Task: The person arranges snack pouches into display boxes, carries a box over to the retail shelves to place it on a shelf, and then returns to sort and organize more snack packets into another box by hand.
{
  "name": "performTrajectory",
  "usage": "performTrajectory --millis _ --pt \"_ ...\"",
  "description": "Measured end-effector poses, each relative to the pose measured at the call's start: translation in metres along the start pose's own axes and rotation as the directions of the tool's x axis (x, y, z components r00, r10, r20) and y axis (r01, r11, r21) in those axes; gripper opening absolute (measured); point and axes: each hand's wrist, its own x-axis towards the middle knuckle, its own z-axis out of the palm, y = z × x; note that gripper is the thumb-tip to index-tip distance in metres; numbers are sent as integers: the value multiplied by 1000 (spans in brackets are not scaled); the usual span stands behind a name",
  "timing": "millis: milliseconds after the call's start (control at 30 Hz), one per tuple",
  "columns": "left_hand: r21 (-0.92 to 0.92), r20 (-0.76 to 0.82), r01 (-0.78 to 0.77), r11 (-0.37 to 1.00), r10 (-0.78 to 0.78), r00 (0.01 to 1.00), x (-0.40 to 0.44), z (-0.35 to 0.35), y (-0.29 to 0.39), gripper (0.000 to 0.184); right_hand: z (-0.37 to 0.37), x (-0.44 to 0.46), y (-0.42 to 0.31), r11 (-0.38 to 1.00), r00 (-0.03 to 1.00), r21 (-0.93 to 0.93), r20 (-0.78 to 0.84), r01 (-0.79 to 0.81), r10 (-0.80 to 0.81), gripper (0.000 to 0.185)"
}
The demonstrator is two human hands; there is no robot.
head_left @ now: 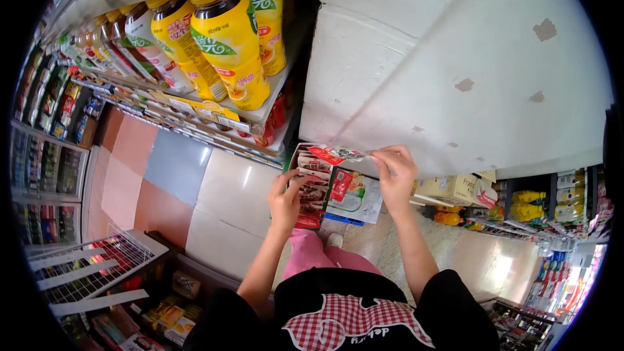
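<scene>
My right hand (395, 179) pinches one end of a red and white flat packet (335, 154), which stretches left above an open box. The box (322, 220) holds a row of similar red and white packets (313, 188). My left hand (284, 198) is at the box's left side, thumb and fingers apart, fingertips at the packets inside. Whether those fingertips grip a packet is hard to make out. Right of the row, a white and green printed panel (357, 196) with a red patch lies between my hands.
Yellow-capped drink bottles (231, 45) fill the shelf (276, 91) at upper left. A large white panel (455, 58) stands ahead. Cartons (448, 188) sit on a low shelf at right. A wire rack (97, 263) is at lower left, beside the tiled floor (221, 188).
</scene>
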Motion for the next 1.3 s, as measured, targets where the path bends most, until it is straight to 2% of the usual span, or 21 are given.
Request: performTrajectory --millis 200,500,700,933,1033,1167,1300 --pt "7 -20 -26 1000 26 999 -7 3 0 44 21 -14 10 990 992 -56 12 129 -129 25" --pt "-22 -20 -6 1000 6 1000 -7 4 1 44 50 -30 25 939 941 -133 171 317 -293 30" --pt "-27 -19 14 1000 -14 1000 -7 4 2 42 66 -24 17 947 926 -174 316 269 -205 30" --pt "-36 -3 76 996 -77 997 -6 9 0 47 89 -19 34 973 958 -178 273 144 -92 16" --pt "-11 -2 83 996 -83 997 -3 9 4 45 94 -22 34 964 938 -216 338 154 -75 14" --pt "-4 0 110 994 -110 994 -5 13 7 39 103 -27 42 972 940 -198 336 126 -54 13" --pt "26 8 78 997 -78 997 -4 13 11 43 100 -29 44 981 942 -166 334 98 -37 17"
